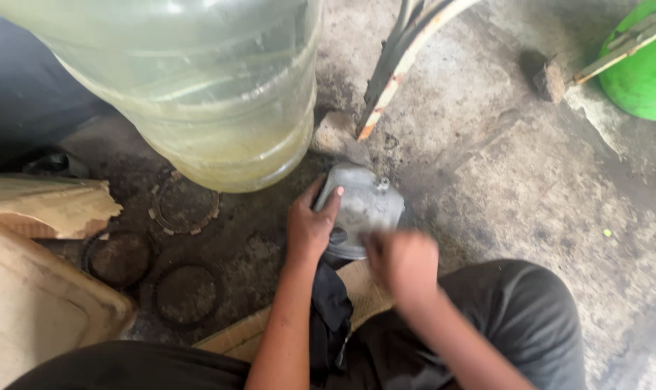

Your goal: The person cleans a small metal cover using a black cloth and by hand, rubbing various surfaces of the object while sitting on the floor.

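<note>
Grey metal cover (360,209) sits low over the concrete floor (530,188), just beside a big clear water jug (198,87). The left hand (310,227) pinches its edge; the right hand (404,263) is blurred, fingers unclear. The cover looks grimy yet, so cleaning seems unfinished.

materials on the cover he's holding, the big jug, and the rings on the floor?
Cover, gripped by the left hand with the right hand on it: looks like cast metal, probably aluminium; dull grey, rounded edges. Jug: clear plastic, faintly yellow, see-through with ribbed bands. Rings: thin, dark, toothed discs, likely metal or friction plates; grime hides the surface.
</note>
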